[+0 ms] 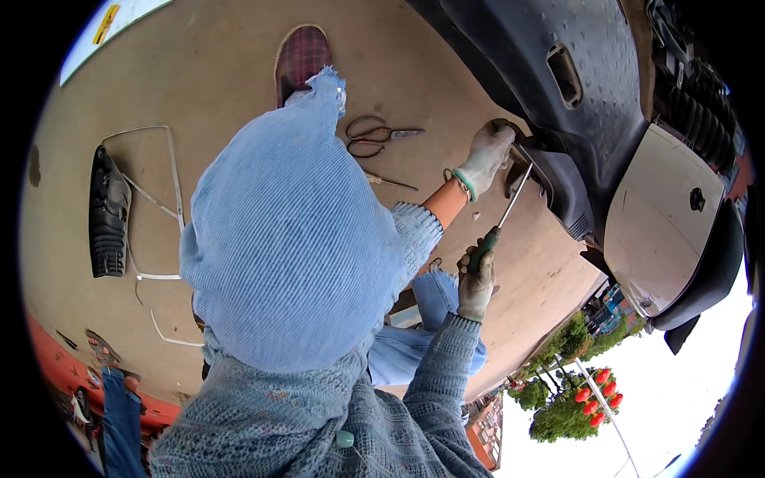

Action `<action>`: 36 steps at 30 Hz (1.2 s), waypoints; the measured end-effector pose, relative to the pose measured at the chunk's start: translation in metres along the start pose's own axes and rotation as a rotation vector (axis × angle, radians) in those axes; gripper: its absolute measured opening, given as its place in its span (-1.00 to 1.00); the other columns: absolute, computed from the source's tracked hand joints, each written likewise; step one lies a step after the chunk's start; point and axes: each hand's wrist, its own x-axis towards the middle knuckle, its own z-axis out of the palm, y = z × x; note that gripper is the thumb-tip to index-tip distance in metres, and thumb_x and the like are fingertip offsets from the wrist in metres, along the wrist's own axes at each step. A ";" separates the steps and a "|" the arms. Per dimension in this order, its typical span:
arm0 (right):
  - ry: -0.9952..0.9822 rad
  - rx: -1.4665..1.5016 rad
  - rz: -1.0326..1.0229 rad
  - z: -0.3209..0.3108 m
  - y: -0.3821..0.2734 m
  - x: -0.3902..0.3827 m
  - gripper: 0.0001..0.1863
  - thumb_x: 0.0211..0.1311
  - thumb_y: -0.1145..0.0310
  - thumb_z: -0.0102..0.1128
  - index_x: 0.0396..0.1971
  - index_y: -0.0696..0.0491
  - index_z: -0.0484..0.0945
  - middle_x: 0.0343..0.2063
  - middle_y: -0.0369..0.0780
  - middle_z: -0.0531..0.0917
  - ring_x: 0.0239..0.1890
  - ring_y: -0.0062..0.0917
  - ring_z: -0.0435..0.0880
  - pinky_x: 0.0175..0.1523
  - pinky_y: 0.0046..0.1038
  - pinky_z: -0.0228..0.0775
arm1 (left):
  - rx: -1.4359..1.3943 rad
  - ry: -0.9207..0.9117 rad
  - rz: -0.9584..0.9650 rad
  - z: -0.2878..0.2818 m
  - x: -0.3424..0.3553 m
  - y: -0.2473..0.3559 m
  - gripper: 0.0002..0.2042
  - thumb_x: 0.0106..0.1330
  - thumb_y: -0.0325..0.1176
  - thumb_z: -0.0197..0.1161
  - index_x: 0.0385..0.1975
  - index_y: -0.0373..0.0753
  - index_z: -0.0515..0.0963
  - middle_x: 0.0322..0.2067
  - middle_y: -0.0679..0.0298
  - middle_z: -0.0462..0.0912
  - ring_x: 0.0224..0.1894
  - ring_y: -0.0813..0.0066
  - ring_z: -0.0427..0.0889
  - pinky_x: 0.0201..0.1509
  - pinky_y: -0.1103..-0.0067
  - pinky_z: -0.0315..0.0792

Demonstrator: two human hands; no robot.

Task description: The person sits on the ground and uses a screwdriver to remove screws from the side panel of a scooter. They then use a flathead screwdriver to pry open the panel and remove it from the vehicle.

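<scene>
In my right hand (476, 288), gloved and closed, is a screwdriver (512, 202) with a green handle. Its metal shaft slants up to the edge of a dark plastic panel (559, 179) low on a scooter (610, 95). My left hand (489, 153), in a pale glove with a green cuff, is closed at the left end of that panel; its fingertips are partly hidden. Black-handled scissors (374, 137) lie on the ground left of it. Below them is a thin pointed tool (390, 182) with a pale handle, partly behind my raised knee (291, 231).
At left, a ribbed black plastic part (109, 213) and thin white strips (174, 171) lie on the concrete floor (215, 56). Another person's leg (121, 414) and sandalled foot are at lower left. The scooter's white panel (665, 215) rises at right.
</scene>
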 end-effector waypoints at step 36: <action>0.104 0.070 -0.102 -0.004 0.035 0.011 -0.44 0.18 0.18 0.19 0.08 0.17 0.30 -0.14 -0.18 0.50 -0.28 -0.52 0.45 -0.19 -0.48 0.31 | 0.083 -0.023 0.034 -0.010 -0.007 -0.003 -0.89 0.25 -0.34 0.02 -0.30 -0.20 0.36 -0.65 0.46 0.24 -0.67 0.73 0.12 -0.61 0.71 0.10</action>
